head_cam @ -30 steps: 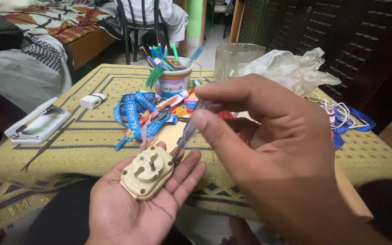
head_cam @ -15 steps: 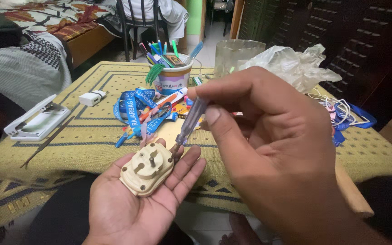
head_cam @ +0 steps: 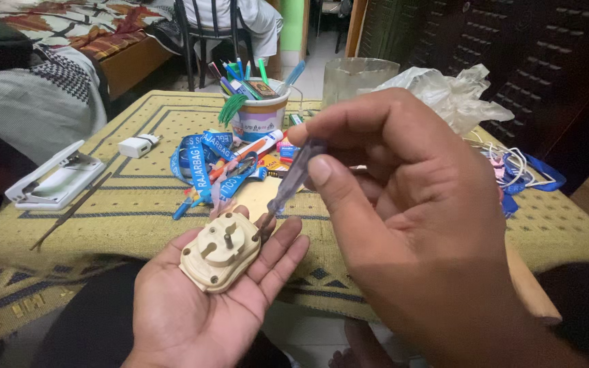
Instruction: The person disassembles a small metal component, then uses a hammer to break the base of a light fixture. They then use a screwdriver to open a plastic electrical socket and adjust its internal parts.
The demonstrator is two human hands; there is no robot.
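A cream three-pin electrical plug [head_cam: 220, 251] lies pins-up in the palm of my left hand [head_cam: 199, 300], which is cupped under it near the table's front edge. My right hand [head_cam: 410, 211] pinches a small screwdriver with a clear bluish handle [head_cam: 293, 182] between thumb and fingers. The screwdriver slants down to the left, and its tip touches the plug's right edge beside the pins.
A table with a yellow patterned cloth [head_cam: 138, 197] holds a cup of pens [head_cam: 259, 112], blue lanyards [head_cam: 206, 163], a white charger [head_cam: 138, 145], a white stapler [head_cam: 52, 178], a thin rod [head_cam: 69, 212], a clear jar [head_cam: 356, 75], a plastic bag [head_cam: 444, 92] and cables [head_cam: 519, 170]. A chair and bed stand behind.
The left hand with the plug has stayed in place. The right hand has shifted slightly, keeping the screwdriver tip at the plug's right edge.
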